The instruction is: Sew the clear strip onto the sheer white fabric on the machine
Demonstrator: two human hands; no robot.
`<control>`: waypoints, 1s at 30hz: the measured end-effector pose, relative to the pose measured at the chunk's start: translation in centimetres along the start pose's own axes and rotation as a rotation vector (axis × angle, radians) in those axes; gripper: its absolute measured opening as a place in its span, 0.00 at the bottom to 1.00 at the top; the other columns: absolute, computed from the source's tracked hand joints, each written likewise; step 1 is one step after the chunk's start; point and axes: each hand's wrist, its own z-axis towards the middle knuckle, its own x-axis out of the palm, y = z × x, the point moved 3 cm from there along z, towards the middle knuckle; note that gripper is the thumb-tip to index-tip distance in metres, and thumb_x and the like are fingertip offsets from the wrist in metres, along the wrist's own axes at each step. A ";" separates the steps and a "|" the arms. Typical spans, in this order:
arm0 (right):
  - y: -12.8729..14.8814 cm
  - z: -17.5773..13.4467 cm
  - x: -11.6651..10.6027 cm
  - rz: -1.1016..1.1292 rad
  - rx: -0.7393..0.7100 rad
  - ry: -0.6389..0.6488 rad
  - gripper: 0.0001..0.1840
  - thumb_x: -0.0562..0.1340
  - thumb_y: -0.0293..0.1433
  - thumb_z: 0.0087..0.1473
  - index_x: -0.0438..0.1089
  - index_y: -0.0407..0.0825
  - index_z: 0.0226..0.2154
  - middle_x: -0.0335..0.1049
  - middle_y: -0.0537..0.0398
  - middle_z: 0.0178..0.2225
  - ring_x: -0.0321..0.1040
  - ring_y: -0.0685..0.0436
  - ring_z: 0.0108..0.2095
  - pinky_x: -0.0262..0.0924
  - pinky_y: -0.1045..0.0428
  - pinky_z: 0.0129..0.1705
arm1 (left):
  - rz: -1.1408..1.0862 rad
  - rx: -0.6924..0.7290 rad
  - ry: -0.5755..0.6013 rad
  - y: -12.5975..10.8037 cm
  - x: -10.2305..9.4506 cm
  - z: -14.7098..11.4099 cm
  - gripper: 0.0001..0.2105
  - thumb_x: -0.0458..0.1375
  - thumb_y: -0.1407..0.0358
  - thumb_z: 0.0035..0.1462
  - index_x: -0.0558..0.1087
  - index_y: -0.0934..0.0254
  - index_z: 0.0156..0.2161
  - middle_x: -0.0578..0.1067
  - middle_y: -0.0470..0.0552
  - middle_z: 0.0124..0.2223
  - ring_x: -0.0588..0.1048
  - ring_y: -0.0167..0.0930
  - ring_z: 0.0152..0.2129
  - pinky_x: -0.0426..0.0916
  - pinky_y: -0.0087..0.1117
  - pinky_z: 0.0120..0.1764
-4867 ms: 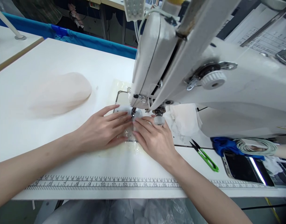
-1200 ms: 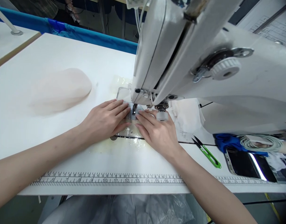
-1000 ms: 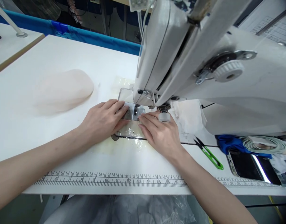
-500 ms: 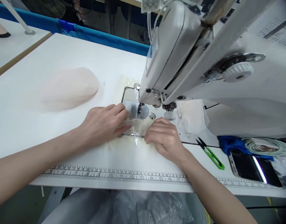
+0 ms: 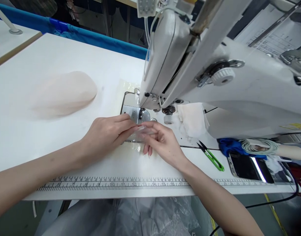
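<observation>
My left hand [image 5: 111, 134] is closed in a pinch at the front of the sewing machine's metal needle plate [image 5: 130, 112]. Between its fingertips is a small, thin, whitish piece [image 5: 141, 128], too small and blurred to name. From the other side my right hand [image 5: 164, 142] meets it, thumb and fingers closed around the same spot. Both hands are just in front of the presser foot [image 5: 141, 113]. Clear film lies taped on the bed beneath the fingers. A sheer beige fabric piece [image 5: 74, 91] lies flat to the left.
The sewing machine head [image 5: 162, 55] rises close above the hands. White cloth pieces [image 5: 193, 119] lie right of the needle. Green thread snips [image 5: 211, 157], a phone [image 5: 250, 168] and a coiled pale cord [image 5: 258, 146] sit to the right. A printed ruler [image 5: 121, 184] runs along the front edge.
My right hand has moved left and turned, so its fingertips now meet those of my left hand. A whitish piece now shows between them. The whole view has shifted slightly.
</observation>
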 end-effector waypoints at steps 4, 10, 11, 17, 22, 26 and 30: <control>-0.2 0.3 -0.6 -0.053 -0.008 -0.059 0.10 0.66 0.37 0.53 0.70 0.48 0.32 0.66 0.65 0.17 0.65 0.52 0.15 0.62 0.57 0.17 | -0.183 -0.108 0.072 0.1 0.0 0.1 0.13 0.51 0.60 0.66 0.77 0.61 0.36 0.76 0.46 0.32 0.72 0.24 0.24 0.62 0.25 0.25; -0.3 0.1 -0.6 -0.224 -0.113 -0.106 0.07 0.66 0.35 0.54 0.71 0.48 0.30 0.62 0.66 0.16 0.65 0.53 0.16 0.61 0.57 0.21 | -0.668 -0.463 0.223 1.2 0.4 0.5 0.06 0.61 0.62 0.57 0.78 0.60 0.33 0.75 0.41 0.22 0.68 0.21 0.14 0.63 0.22 0.18; -0.3 0.1 -0.6 -0.235 -0.113 -0.096 0.06 0.66 0.34 0.54 0.71 0.48 0.31 0.64 0.65 0.17 0.66 0.53 0.17 0.61 0.57 0.21 | -0.740 -0.529 0.277 1.4 0.6 0.5 0.06 0.61 0.62 0.56 0.77 0.61 0.32 0.74 0.40 0.20 0.68 0.21 0.12 0.63 0.22 0.18; -0.1 0.1 -0.8 -0.293 -0.131 -0.106 0.02 0.65 0.30 0.54 0.72 0.48 0.32 0.67 0.63 0.19 0.66 0.54 0.18 0.60 0.58 0.22 | -0.946 -0.568 0.369 1.2 1.1 0.3 0.06 0.62 0.63 0.54 0.74 0.64 0.34 0.79 0.47 0.28 0.78 0.27 0.26 0.73 0.25 0.30; 0.3 -0.2 -0.4 -0.346 -0.251 -0.100 0.01 0.64 0.28 0.56 0.72 0.48 0.32 0.70 0.61 0.24 0.66 0.54 0.21 0.61 0.58 0.24 | -0.717 -0.397 0.259 0.5 0.8 0.1 0.06 0.61 0.62 0.57 0.76 0.63 0.33 0.77 0.43 0.28 0.74 0.23 0.24 0.68 0.22 0.26; 0.7 -0.6 -0.2 -0.428 -0.388 -0.115 0.04 0.62 0.25 0.56 0.73 0.48 0.32 0.72 0.59 0.26 0.66 0.54 0.24 0.61 0.59 0.25 | -0.593 -0.260 0.232 0.2 0.8 0.0 0.07 0.58 0.67 0.60 0.79 0.57 0.37 0.75 0.41 0.27 0.71 0.20 0.20 0.63 0.20 0.22; 0.7 -0.7 -0.2 -0.477 -0.437 -0.137 0.05 0.62 0.24 0.56 0.73 0.48 0.31 0.73 0.59 0.27 0.66 0.54 0.24 0.62 0.58 0.25 | -0.474 -0.139 0.179 -0.2 0.5 0.1 0.09 0.57 0.72 0.60 0.79 0.58 0.37 0.75 0.40 0.28 0.70 0.19 0.19 0.61 0.19 0.21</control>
